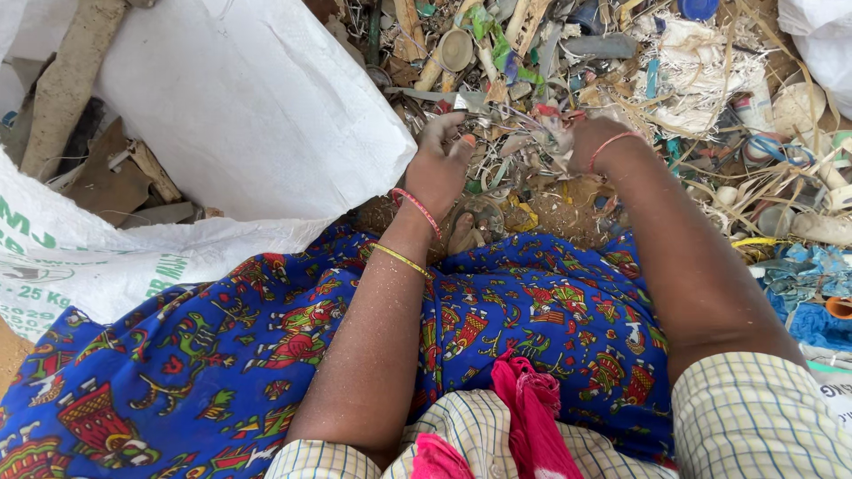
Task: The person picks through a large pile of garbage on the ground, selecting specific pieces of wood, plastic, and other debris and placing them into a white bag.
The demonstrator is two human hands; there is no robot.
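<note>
My left hand reaches into a heap of mixed scrap, fingers curled around small bits of debris near a grey shard. It wears a red bangle and a yellow bangle at the wrist. My right hand, with a pink bangle, is partly buried in the same heap, fingers closed on crumpled scraps; what exactly it holds is hidden. Both arms stretch over my blue patterned cloth on my lap.
A large white woven sack stands open at the left, with cardboard pieces behind it. Plastic strips, caps, cups and straw lie across the top and right. A blue plastic piece lies at the right edge.
</note>
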